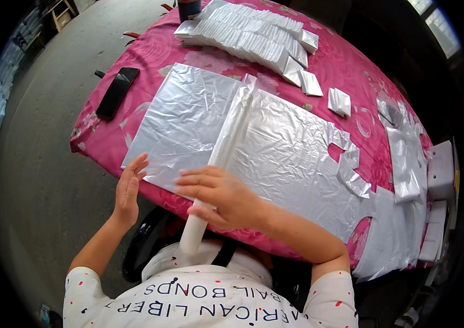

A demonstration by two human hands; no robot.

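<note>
A flat stack of translucent white plastic bags [292,153] lies spread across the pink flowered tablecloth [346,65]. One bag is rolled lengthwise into a long white tube [231,136] that runs from the table's middle down past the near edge. My right hand [221,197] is closed around the lower part of that tube. My left hand [129,188] is flat with fingers apart, resting at the near left corner of the bag stack [150,158].
Rows of small folded white packets [248,33] fill the table's far side, with loose ones [339,102] nearby. A black phone [117,92] lies at the left edge. More bags [406,164] and white boxes [440,169] sit at the right. A dark cup [188,8] stands far back.
</note>
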